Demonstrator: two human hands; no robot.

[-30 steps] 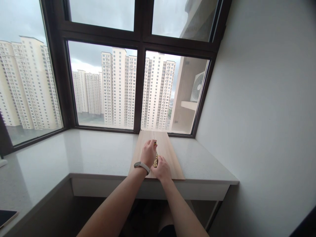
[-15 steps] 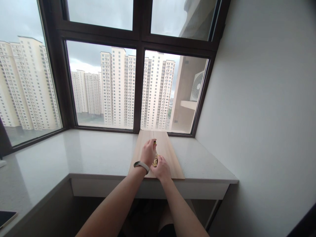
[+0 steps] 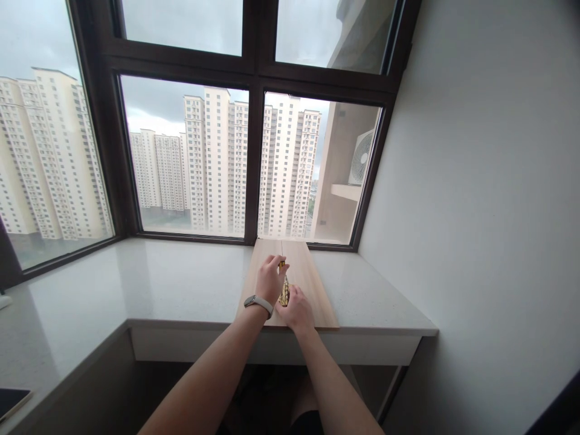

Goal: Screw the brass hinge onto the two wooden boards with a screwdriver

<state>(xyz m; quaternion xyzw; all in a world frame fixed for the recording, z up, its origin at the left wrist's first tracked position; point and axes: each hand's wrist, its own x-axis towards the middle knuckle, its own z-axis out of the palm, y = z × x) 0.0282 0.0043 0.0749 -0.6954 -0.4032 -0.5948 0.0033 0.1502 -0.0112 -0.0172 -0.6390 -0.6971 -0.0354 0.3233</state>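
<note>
Yellow-black piece (image 3: 281, 264) just beyond narrow end of gold-patterned object (image 3: 284, 294).
Left hand (image 3: 269, 281) pinches piece; right hand (image 3: 298, 310) curls against object, grip unclear. Object toward near edge of wooden board (image 3: 310, 275), long axis near-to-far.

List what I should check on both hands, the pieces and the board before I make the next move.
1. Left hand pinches the small yellow-and-black piece: ok.
2. Right hand is at the gold patterned object: ok.
3. Right hand's grip is firm: cannot tell, fingers partly hide the contact.
4. Small yellow-and-black piece is separate from the gold patterned object: cannot tell, too small to make out.
5. Wooden board lies flat on the white counter: ok.
6. Dark flat device is away from both hands: ok.
</note>
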